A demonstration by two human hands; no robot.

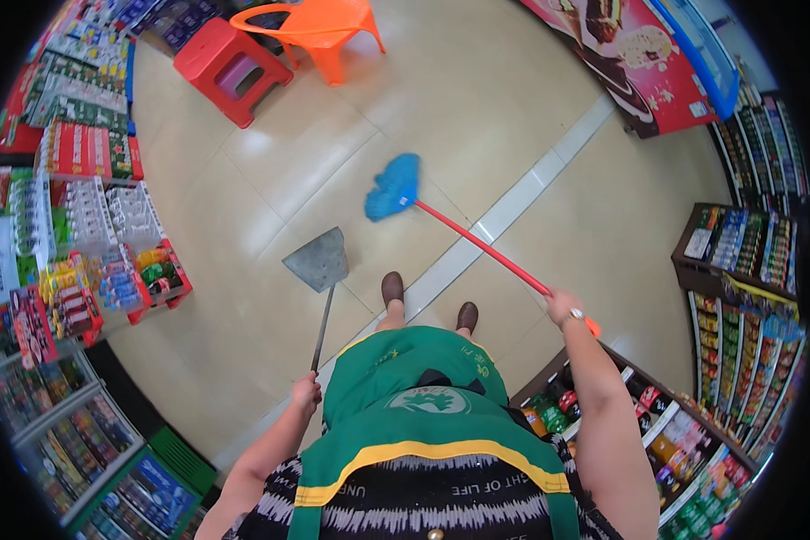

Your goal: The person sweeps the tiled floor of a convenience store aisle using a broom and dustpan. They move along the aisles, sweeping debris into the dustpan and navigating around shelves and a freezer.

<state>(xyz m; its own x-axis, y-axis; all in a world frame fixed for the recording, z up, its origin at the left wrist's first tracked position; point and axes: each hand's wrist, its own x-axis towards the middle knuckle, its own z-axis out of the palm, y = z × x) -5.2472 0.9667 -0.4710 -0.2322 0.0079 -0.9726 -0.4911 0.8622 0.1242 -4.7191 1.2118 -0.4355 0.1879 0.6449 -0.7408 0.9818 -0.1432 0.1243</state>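
My right hand point(562, 306) is closed round the red handle of a broom point(392, 189) with blue bristles. The handle slants up and left from my hand, and its orange end sticks out behind my wrist. The bristle head is over the tiled floor ahead of my feet. In my left hand point(306, 391), closed as well, is the thin dark handle of a grey metal dustpan point(319, 259). The pan lies nearer to me than the broom head and to its left, with a gap between them.
A red stool point(234, 72) and an orange plastic chair point(319, 36) stand ahead. Shelves of packaged goods point(90, 216) line the left. A freezer with a red printed front point(630, 63) is at the far right. A bottle rack point(657, 423) stands close by my right arm.
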